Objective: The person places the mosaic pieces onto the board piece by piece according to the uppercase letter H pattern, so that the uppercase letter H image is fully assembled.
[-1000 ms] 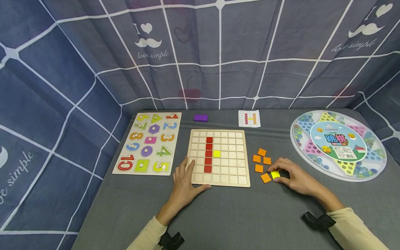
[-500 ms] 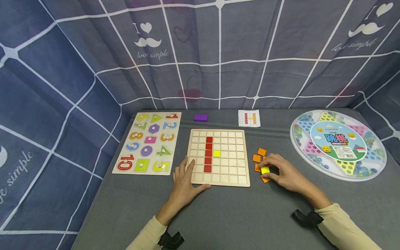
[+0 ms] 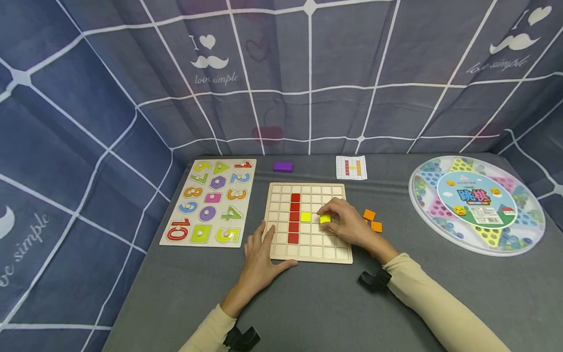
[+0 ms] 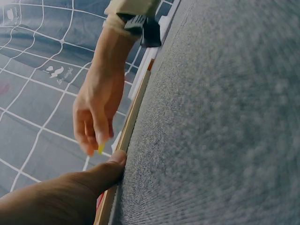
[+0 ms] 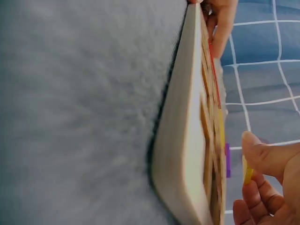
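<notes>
The right hand [image 3: 351,225] pinches a yellow tile [image 3: 325,218] between its thumb and fingers. It holds the tile up over the right part of the wooden board [image 3: 304,252], in the air and not touching the wood. The left hand [image 3: 259,259] is spread, with its thumb stuck out from the other fingers. That thumb touches the near edge of the board, and the other fingers rest at its left edge.

Just left of the pinching fingers, a second yellow tile [image 3: 305,217] sits in the board. Red tiles [image 3: 294,216] make a line right beside it, between the fingers of both hands. Orange tiles [image 3: 376,227] lie on the worktop [image 3: 308,303], right of the pinching fingers, and the right hand hides some of them.

A little card [image 3: 351,167] lies ahead of the right fingers. A purple block [image 3: 283,167] lies ahead of the left fingers. A number puzzle [image 3: 201,199] is left of the left fingers, and a round game [image 3: 477,205] is well to the right of the right fingers.
</notes>
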Demonstrator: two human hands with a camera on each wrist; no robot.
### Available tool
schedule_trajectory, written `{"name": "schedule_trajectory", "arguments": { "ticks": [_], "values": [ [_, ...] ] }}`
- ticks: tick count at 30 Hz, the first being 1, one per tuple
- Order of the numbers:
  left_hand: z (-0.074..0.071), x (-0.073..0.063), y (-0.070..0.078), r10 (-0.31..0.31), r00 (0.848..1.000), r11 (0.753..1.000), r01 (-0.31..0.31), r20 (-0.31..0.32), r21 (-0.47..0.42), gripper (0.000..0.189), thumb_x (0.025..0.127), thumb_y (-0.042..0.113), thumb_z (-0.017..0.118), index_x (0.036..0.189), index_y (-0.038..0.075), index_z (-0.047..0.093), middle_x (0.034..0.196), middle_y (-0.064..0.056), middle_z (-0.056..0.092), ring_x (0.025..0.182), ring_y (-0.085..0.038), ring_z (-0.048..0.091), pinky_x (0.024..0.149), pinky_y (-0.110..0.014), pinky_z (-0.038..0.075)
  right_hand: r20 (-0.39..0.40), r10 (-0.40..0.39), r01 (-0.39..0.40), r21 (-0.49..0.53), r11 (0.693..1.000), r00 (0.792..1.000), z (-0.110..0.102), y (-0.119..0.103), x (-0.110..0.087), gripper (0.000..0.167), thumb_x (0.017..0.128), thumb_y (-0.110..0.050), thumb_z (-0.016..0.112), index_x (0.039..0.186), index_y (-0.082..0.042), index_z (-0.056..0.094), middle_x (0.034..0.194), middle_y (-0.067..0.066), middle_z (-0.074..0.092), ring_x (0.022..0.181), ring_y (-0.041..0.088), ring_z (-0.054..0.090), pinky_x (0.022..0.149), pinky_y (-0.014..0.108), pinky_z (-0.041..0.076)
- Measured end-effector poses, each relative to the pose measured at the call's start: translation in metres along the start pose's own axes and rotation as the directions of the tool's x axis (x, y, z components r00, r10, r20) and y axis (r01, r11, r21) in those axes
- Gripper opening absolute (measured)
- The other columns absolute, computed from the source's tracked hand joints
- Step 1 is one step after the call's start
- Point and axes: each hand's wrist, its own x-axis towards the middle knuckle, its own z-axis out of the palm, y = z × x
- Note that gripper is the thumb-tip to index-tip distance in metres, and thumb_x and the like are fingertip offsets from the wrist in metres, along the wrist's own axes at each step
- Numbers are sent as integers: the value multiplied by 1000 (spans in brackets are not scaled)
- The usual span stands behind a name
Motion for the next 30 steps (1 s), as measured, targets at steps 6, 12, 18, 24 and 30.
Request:
{"name": "schedule_trajectory", "arguments": {
  "ticks": [6,12,18,24,30],
  "values": [
    [1,0,2,-7,1000,1000,7,13,-5,104,65,49,88,145,0,43,155,-25,28,122,-36,35,90,-46,26,17,52,-52,10,999,998,11,5,15,24,78,-10,82,99,-13,71,95,3,63,85,17,51,77,33,41],
    [0,1,3,-5,1000,1000,5,18,-2,105,65,50,88,146,0,43,155,-25,27,122,-36,35,88,-45,26,40,56,-57,24,998,998,17,8,18,24,78,-9,82,99,-11,71,97,2,63,88,17,54,80,35,45],
    [-1,1,1,-2,1000,1000,2,10,5,105,64,49,88,146,1,43,154,-26,28,121,-37,35,89,-46,26,40,39,-40,28,999,998,19,12,18,26,78,-9,82,101,-11,70,98,3,62,90,17,54,82,35,45],
    [0,1,0,-9,1000,1000,9,14,3,105,65,49,88,146,1,42,154,-26,27,121,-37,35,89,-46,25,46,20,-21,23,1000,999,20,15,18,27,78,-11,83,101,-12,70,98,2,62,90,16,54,82,34,45],
    [0,1,-1,-11,1000,1000,11,13,9,105,65,49,88,146,1,42,154,-26,28,121,-36,35,89,-46,25,64,21,-23,25,999,998,20,17,18,27,79,-11,82,103,-14,70,99,1,61,92,15,54,84,34,44]
  ]
}}
